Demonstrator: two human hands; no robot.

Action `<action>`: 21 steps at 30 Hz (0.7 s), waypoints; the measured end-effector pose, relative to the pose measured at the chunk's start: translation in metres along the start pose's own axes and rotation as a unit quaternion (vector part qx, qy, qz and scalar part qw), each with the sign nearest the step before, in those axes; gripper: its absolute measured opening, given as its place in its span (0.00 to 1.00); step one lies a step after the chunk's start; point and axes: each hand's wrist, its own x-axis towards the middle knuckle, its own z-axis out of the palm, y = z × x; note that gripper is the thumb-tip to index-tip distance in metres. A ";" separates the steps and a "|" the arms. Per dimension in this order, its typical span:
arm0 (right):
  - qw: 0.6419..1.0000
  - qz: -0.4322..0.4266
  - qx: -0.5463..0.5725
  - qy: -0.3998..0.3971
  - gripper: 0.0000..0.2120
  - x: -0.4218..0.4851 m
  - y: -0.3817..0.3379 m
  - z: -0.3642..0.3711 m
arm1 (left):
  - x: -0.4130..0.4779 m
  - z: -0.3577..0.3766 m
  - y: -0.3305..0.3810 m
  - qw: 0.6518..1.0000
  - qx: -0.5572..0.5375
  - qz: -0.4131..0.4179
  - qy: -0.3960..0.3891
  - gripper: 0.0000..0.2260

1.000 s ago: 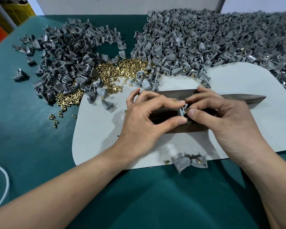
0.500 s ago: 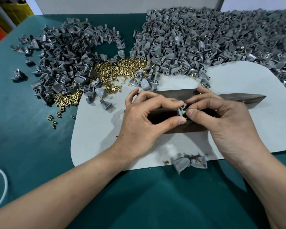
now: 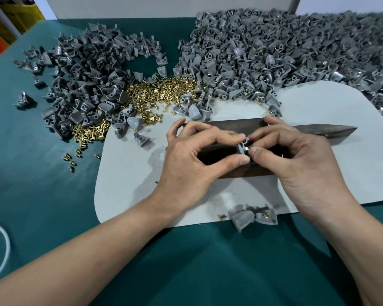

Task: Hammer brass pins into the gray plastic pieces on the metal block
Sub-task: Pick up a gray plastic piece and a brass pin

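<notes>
Gray plastic piece (image 3: 242, 145): small, matte gray, with a rounded loop at its upper end. It is held on edge just above the metal block (image 3: 230, 127), at the middle of the scene.

Left hand (image 3: 192, 166): thumb and forefinger curled, pinching the piece from its left side; the other fingers arch over the block.

Right hand (image 3: 301, 166): thumb and forefinger tips closed on a brass pin (image 3: 246, 149), which shows as a small gold spot against the piece's right face. How deep the pin sits, cannot tell.

Metal block: dark, long, tapering to a point at the right. It lies on a pale mat (image 3: 124, 173) on the green worktop (image 3: 42, 191).

Behind: a darker heap of gray pieces (image 3: 82, 85) at left and a larger, paler heap (image 3: 274, 51) at right, many in the latter showing pins. Loose brass pins (image 3: 164, 90) lie between them.

Near the mat's front edge: a few gray pieces (image 3: 243, 218) with brass visible.
</notes>
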 end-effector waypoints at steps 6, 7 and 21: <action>0.999 -0.029 -0.038 -0.001 0.10 0.002 0.000 -0.002 | 0.000 0.001 0.000 1.000 -0.003 0.004 -0.002 0.13; 0.999 -0.030 -0.040 -0.001 0.11 0.002 0.001 -0.003 | -0.001 0.001 0.000 1.000 -0.003 0.004 -0.001 0.13; 0.998 -0.038 -0.057 -0.009 0.12 0.003 0.000 -0.004 | 0.000 0.000 0.000 1.000 0.000 0.008 -0.007 0.14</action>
